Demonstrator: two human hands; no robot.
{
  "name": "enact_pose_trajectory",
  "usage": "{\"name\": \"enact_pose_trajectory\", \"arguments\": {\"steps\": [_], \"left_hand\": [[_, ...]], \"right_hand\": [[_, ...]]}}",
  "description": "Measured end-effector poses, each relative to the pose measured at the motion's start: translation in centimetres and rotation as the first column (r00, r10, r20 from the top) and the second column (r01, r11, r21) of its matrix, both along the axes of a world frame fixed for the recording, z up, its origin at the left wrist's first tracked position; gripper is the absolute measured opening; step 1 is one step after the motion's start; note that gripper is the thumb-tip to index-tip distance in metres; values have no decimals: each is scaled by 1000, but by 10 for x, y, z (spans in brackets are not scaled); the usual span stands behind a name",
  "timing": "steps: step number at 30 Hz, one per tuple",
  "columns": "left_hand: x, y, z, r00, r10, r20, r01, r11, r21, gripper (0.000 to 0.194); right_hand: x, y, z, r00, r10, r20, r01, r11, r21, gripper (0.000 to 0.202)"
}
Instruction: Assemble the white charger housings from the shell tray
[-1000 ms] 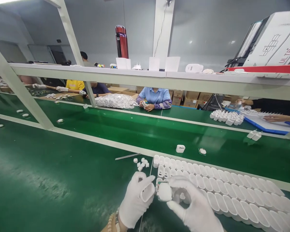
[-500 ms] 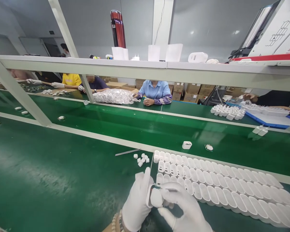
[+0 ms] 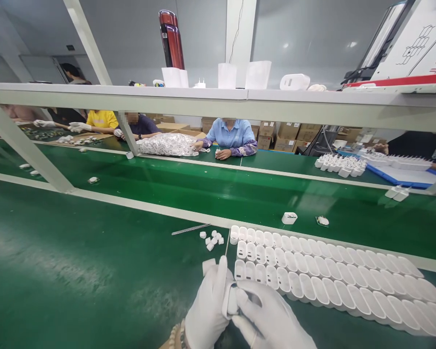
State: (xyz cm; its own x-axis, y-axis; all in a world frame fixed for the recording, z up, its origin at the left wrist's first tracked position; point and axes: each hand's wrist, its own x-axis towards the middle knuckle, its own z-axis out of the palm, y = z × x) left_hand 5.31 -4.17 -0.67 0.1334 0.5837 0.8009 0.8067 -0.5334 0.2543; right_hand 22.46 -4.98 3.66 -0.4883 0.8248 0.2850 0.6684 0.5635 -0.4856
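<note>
My left hand [image 3: 210, 303], white-gloved with a beaded bracelet at the wrist, is closed around a white plastic housing [image 3: 226, 301]. My right hand [image 3: 267, 310], gloved too, has its thumb and fingertips pressed on a white block [image 3: 233, 300] at the housing's opening. How deep the block sits is hidden by the fingers. A small white piece [image 3: 208, 265] shows behind the left fingers. To the right stand three rows of open white housings [image 3: 327, 291]. Beyond my hands are several small white blocks [image 3: 214, 240] and metal tweezers [image 3: 191, 229].
A green conveyor [image 3: 189, 186] crosses ahead, carrying a white housing [image 3: 289, 218] and a small board with a white part [image 3: 322, 221]. A shelf beam [image 3: 210, 103] spans above. Across it, a person in blue [image 3: 230, 138] sits beside bagged parts [image 3: 167, 144]; others sit farther left and at right.
The block now sits closer to the housing, with my right fingertips pressed against it. On the conveyor, the housing and board have shifted right. The view has moved slightly.
</note>
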Motion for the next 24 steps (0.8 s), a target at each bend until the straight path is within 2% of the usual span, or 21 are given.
{"name": "enact_pose_trajectory", "arguments": {"steps": [3, 5, 7, 9, 10, 12, 14, 16, 18, 21, 24], "left_hand": [[0, 0, 3, 975, -100, 199, 134, 977, -164, 58], [-1, 0, 10, 927, -166, 338, 280, 904, -324, 53], [-1, -1, 19, 855, -229, 466, 458, 756, -468, 46], [-2, -3, 25, 783, -248, 570, 594, 569, -568, 46], [-2, -4, 26, 777, -236, 584, 611, 506, -609, 55], [-3, -6, 24, 788, -199, 583, 607, 409, -681, 90], [-3, -7, 18, 774, -174, 609, 627, 343, -700, 121], [-3, -7, 12, 731, -162, 664, 677, 298, -673, 138], [-2, -7, 7, 720, -145, 679, 687, 287, -667, 147], [-1, -9, 2, 750, -148, 645, 653, 327, -684, 149], [-3, -11, -3, 760, -168, 628, 641, 352, -682, 140]], "right_hand": [[-1, 6, 4, 994, 108, -1, -107, 991, -83, 49], [-1, 13, 8, 983, 164, -78, -173, 977, -122, 47], [-1, 20, 14, 975, 173, -140, -194, 969, -153, 33], [-1, 26, 22, 975, 126, -184, -168, 958, -232, 19], [-1, 28, 26, 974, 93, -208, -156, 939, -307, 13], [-1, 32, 30, 968, 48, -248, -164, 866, -472, 1], [-1, 35, 31, 960, 41, -278, -197, 801, -565, 8], [1, 37, 30, 957, 67, -283, -223, 792, -568, 11], [4, 38, 30, 947, 97, -305, -262, 783, -564, 12], [8, 37, 32, 936, 143, -321, -309, 770, -559, 14], [7, 34, 34, 953, 202, -227, -291, 820, -492, 21]]}}
